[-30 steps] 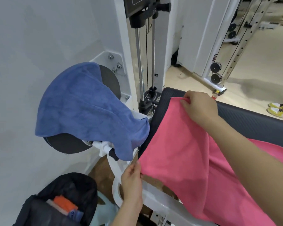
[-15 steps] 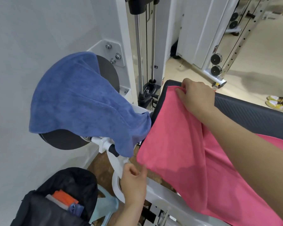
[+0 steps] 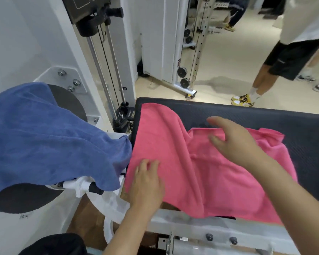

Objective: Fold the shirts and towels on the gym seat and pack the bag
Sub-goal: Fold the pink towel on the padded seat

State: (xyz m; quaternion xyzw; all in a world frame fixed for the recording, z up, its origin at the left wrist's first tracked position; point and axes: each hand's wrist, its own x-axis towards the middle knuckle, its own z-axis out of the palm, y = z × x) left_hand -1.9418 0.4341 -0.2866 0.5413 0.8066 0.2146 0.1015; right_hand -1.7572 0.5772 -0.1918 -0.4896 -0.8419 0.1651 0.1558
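A pink towel (image 3: pixel 197 173) lies spread over the black gym seat (image 3: pixel 247 115), its near edge hanging past the seat's front. My left hand (image 3: pixel 145 184) rests flat on the towel's near left corner, fingers straight. My right hand (image 3: pixel 232 140) hovers over the towel's middle with spread fingers, blurred by motion, holding nothing. A blue towel (image 3: pixel 44 137) drapes over a round black pad (image 3: pixel 68 102) to the left. The top of the black bag (image 3: pixel 53 243) shows at the bottom left.
A white cable machine with steel guide rods (image 3: pixel 107 70) stands behind the seat. A person in black shorts and yellow shoes (image 3: pixel 243 100) stands on the beige floor at the right. The seat's white metal frame (image 3: pixel 201 227) runs below the towel.
Both hands have let go of the pink towel's corners; it now lies on the seat. My right hand moved right, my left hand moved up onto the towel. The view shifted up.
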